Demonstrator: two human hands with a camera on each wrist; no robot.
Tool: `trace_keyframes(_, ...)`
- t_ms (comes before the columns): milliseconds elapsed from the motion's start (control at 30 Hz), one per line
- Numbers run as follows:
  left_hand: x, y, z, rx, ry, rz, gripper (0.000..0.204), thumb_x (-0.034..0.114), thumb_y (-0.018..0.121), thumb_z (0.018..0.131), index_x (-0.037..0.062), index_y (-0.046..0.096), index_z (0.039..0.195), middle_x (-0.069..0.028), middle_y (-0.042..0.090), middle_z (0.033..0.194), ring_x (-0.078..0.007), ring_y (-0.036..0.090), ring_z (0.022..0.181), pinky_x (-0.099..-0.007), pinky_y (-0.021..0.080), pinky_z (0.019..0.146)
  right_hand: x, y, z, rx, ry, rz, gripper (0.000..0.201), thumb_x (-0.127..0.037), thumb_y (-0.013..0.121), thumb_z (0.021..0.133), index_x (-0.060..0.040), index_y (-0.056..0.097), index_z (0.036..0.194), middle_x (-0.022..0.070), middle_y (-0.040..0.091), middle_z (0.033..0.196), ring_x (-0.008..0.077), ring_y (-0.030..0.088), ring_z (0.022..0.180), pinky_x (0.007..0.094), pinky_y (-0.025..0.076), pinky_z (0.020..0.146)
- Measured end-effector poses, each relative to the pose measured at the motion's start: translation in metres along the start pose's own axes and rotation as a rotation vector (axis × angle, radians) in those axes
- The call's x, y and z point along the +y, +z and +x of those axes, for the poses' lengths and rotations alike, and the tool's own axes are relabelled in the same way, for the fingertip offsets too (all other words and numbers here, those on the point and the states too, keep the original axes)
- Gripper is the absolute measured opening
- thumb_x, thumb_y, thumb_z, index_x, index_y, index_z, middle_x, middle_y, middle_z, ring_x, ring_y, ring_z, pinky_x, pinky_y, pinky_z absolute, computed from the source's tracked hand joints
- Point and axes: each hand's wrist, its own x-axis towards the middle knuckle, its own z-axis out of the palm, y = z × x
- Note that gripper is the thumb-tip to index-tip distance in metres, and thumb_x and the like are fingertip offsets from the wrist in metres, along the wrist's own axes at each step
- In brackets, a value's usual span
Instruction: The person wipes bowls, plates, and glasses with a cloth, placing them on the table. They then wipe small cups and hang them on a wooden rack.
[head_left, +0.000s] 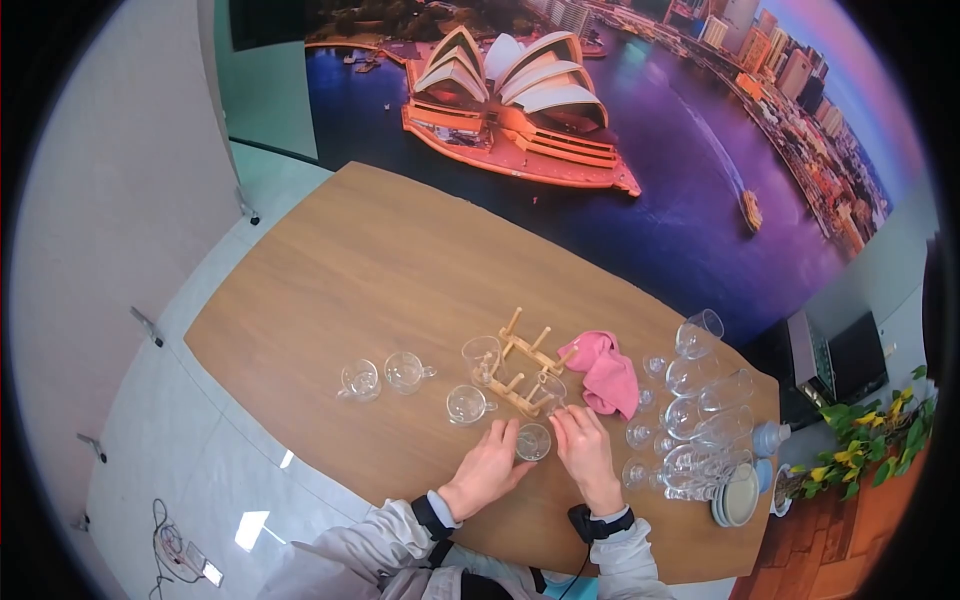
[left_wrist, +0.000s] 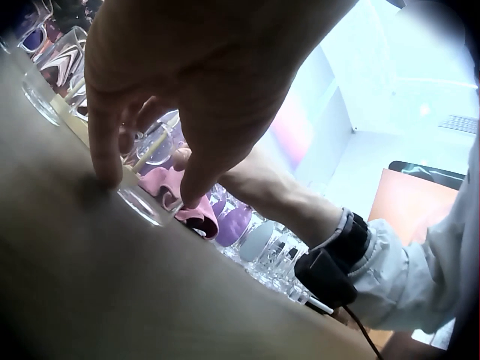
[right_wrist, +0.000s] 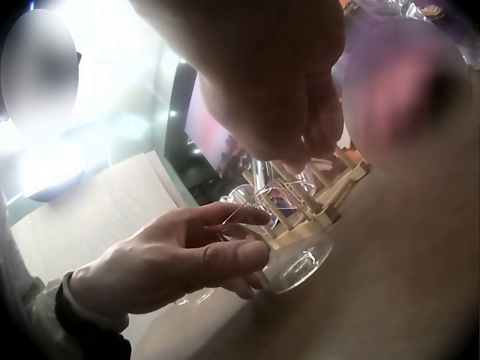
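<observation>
My left hand [head_left: 487,468] grips a clear glass mug [head_left: 534,443] low over the table, its fingers and thumb on opposite sides. In the left wrist view, the mug's rounded base [left_wrist: 146,208] shows between the fingertips. My right hand [head_left: 586,455] pinches at another clear glass mug [head_left: 550,388] at the near right end of a wooden peg rack [head_left: 515,398]. Its curled fingers [right_wrist: 324,112] partly hide the grip in the right wrist view. One more glass mug [head_left: 481,358] hangs at the rack's left side, and a mug [head_left: 465,405] stands just left of it.
Farther left on the wooden table [head_left: 330,270] are two glass mugs [head_left: 361,380]. A crumpled pink cloth [head_left: 606,372] lies right of the rack. Several stemmed glasses [head_left: 688,415] crowd the right side, with a stack of small dishes [head_left: 738,497] near the table's right edge.
</observation>
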Motion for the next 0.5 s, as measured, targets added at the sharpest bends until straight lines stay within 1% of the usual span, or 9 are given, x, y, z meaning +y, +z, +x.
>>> trace_keyframes(100, 0.001, 0.001, -0.002, -0.011, 0.011, 0.032, 0.066, 0.029, 0.079, 0.086, -0.0041, 0.048, 0.134, -0.0253, 0.054, 0.120, -0.0461, 0.063, 0.102, -0.0486, 0.055, 0.083, -0.001, 0.000, 0.000, 0.006, 0.004, -0.005, 0.014, -0.006, 0.071, 0.088, -0.0008, 0.070, 0.101, 0.0148, 0.067, 0.098, 0.0336, 0.064, 0.086, 0.0427, 0.055, 0.073)
trace_keyframes(167, 0.003, -0.001, -0.005, -0.116, -0.072, 0.064, 0.066, 0.033, 0.082, 0.083, -0.0047, 0.054, 0.129, -0.0242, 0.059, 0.109, -0.0459, 0.065, 0.093, -0.0497, 0.056, 0.079, -0.002, 0.001, -0.002, -0.017, 0.032, -0.009, 0.017, -0.005, 0.070, 0.088, 0.0004, 0.069, 0.104, 0.0154, 0.067, 0.099, 0.0341, 0.064, 0.087, 0.0431, 0.055, 0.073)
trace_keyframes(200, -0.002, 0.002, -0.007, -0.122, -0.075, 0.066, 0.066, 0.033, 0.082, 0.083, -0.0047, 0.054, 0.129, -0.0242, 0.059, 0.109, -0.0459, 0.065, 0.093, -0.0497, 0.056, 0.079, -0.002, 0.001, -0.003, -0.019, 0.038, -0.005, 0.017, -0.005, 0.070, 0.088, 0.0004, 0.069, 0.104, 0.0154, 0.067, 0.099, 0.0341, 0.064, 0.087, 0.0431, 0.055, 0.073)
trace_keyframes(267, -0.017, 0.012, -0.016, 0.025, 0.013, 0.005, 0.065, 0.037, 0.086, 0.079, -0.0053, 0.060, 0.120, -0.0215, 0.063, 0.095, -0.0413, 0.067, 0.082, -0.0469, 0.056, 0.071, -0.001, 0.002, -0.010, -0.022, 0.053, 0.005, 0.022, -0.004, 0.069, 0.089, 0.0016, 0.067, 0.110, 0.0167, 0.068, 0.103, 0.0351, 0.065, 0.089, 0.0434, 0.055, 0.076)
trace_keyframes(300, -0.016, 0.010, -0.020, 0.014, 0.004, 0.004, 0.065, 0.037, 0.086, 0.079, -0.0053, 0.060, 0.120, -0.0215, 0.063, 0.095, -0.0413, 0.067, 0.082, -0.0469, 0.056, 0.071, -0.001, 0.002, -0.013, -0.030, 0.063, 0.010, 0.022, -0.004, 0.069, 0.089, 0.0016, 0.067, 0.110, 0.0167, 0.068, 0.103, 0.0351, 0.065, 0.089, 0.0434, 0.055, 0.076)
trace_keyframes(367, -0.015, 0.002, -0.021, 0.102, 0.014, -0.088, 0.062, 0.038, 0.088, 0.077, -0.0042, 0.064, 0.115, -0.0154, 0.062, 0.079, -0.0291, 0.066, 0.070, -0.0381, 0.054, 0.063, -0.002, 0.001, -0.016, -0.017, 0.089, 0.028, 0.027, -0.003, 0.067, 0.090, 0.0021, 0.066, 0.116, 0.0186, 0.068, 0.108, 0.0366, 0.065, 0.094, 0.0438, 0.055, 0.079)
trace_keyframes(400, -0.011, -0.003, -0.021, 0.101, 0.011, -0.087, 0.062, 0.038, 0.088, 0.077, -0.0042, 0.064, 0.115, -0.0154, 0.062, 0.079, -0.0291, 0.066, 0.070, -0.0381, 0.054, 0.063, -0.003, 0.001, -0.018, -0.020, 0.090, 0.031, 0.027, -0.003, 0.067, 0.090, 0.0021, 0.066, 0.116, 0.0186, 0.068, 0.108, 0.0366, 0.065, 0.094, 0.0438, 0.055, 0.079)
trace_keyframes(467, -0.003, -0.013, -0.022, 0.081, -0.088, -0.207, 0.059, 0.038, 0.088, 0.077, -0.0024, 0.067, 0.113, -0.0088, 0.059, 0.070, -0.0166, 0.060, 0.062, -0.0309, 0.051, 0.059, -0.005, 0.000, -0.021, 0.001, 0.117, 0.054, 0.031, -0.003, 0.066, 0.091, 0.0022, 0.064, 0.121, 0.0200, 0.067, 0.113, 0.0377, 0.065, 0.099, 0.0441, 0.055, 0.082)
trace_keyframes(500, -0.002, -0.014, -0.021, 0.082, -0.089, -0.206, 0.059, 0.038, 0.088, 0.077, -0.0024, 0.067, 0.113, -0.0088, 0.059, 0.070, -0.0166, 0.060, 0.062, -0.0309, 0.051, 0.059, -0.006, 0.000, -0.022, 0.001, 0.116, 0.055, 0.031, -0.003, 0.066, 0.091, 0.0022, 0.064, 0.121, 0.0200, 0.067, 0.113, 0.0377, 0.065, 0.099, 0.0441, 0.055, 0.082)
